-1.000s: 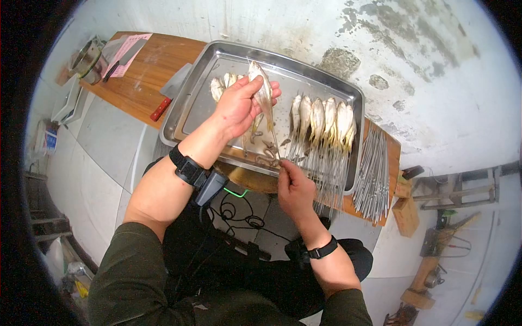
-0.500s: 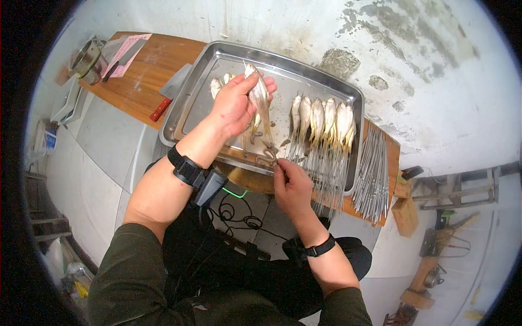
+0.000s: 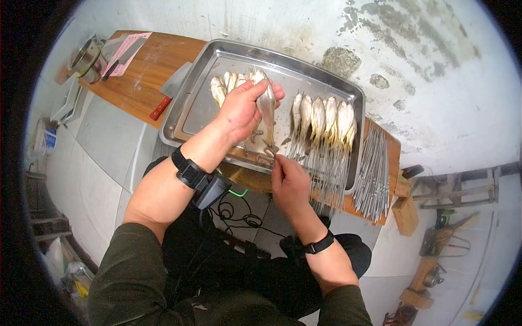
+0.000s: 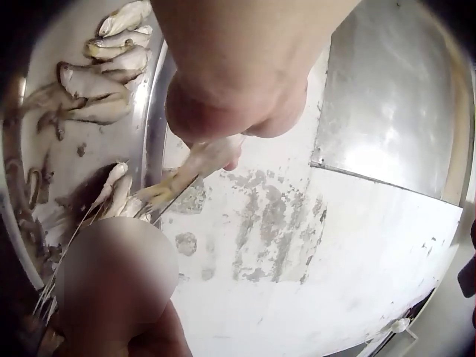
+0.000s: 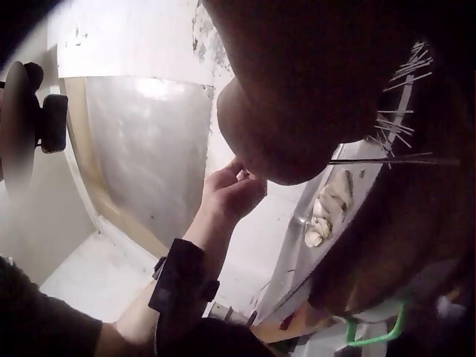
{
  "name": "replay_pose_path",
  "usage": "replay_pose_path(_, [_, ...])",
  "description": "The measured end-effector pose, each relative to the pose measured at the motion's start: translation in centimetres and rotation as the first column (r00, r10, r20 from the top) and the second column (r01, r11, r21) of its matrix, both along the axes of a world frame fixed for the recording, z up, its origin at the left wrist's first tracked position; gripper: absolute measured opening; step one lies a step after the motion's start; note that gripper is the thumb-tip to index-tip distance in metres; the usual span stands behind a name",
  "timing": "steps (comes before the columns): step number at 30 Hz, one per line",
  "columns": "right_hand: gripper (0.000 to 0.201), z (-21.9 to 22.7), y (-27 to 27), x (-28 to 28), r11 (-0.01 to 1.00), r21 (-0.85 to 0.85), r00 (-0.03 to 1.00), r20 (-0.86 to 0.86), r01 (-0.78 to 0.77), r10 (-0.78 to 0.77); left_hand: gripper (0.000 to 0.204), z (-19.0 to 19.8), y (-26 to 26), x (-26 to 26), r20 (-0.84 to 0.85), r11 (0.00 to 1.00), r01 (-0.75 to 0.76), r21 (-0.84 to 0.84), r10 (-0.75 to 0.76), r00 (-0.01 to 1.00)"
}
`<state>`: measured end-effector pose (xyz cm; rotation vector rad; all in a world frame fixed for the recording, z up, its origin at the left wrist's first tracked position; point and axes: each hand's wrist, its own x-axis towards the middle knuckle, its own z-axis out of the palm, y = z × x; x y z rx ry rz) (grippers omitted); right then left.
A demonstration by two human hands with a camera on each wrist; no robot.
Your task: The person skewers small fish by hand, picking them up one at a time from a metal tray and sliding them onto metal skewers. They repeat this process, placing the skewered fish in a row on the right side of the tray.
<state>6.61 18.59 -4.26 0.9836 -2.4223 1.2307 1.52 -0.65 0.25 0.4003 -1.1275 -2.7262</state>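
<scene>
In the head view my left hand (image 3: 242,111) holds a silvery fish (image 3: 266,106) over the tray, its head up and its yellowish tail down. The thumb lies across the fish near its head. My right hand (image 3: 292,185) is just below the tail, thumb and forefinger pinching a thin metal skewer (image 5: 394,161). In the left wrist view the skewer runs up alongside the tail of the held fish (image 4: 204,160). Skewered fish (image 3: 318,117) lie in a row at the tray's right, and several loose fish (image 3: 220,89) lie to the left, partly behind my left hand.
The steel tray (image 3: 190,122) sits on a wooden board (image 3: 163,57) against a stained wall (image 3: 261,24). A bundle of metal skewers (image 3: 372,174) lies at its right. Left of it are a red-handled knife (image 3: 160,108), another knife (image 3: 130,51) and a metal pot (image 3: 89,60). Black cables (image 3: 239,214) lie below.
My right hand has moved a little left and up, closer to the fish's tail, and less skewer shows between them. My left hand has shifted slightly right with the fish, now more upright.
</scene>
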Motion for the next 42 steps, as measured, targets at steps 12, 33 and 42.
replay_pose_path(12, [0.012,0.3,0.2,-0.1,0.999,-0.037,0.996,0.093,0.008,-0.004,0.02,-0.3,0.0,-0.3,0.02,1.0,-0.003,0.02,0.002,1.0])
replay_pose_path(33, [0.018,-0.8,0.6,0.5,0.996,0.025,0.984,0.155,0.084,-0.087,0.024,-0.5,-0.9,-0.6,0.031,0.999,-0.005,0.036,0.004,0.999])
replay_pose_path(42, [0.027,-0.2,2.8,0.6,0.957,0.001,0.87,0.418,0.288,-0.263,0.036,-1.5,-1.8,-0.5,0.221,0.991,0.079,-0.107,-0.054,0.974])
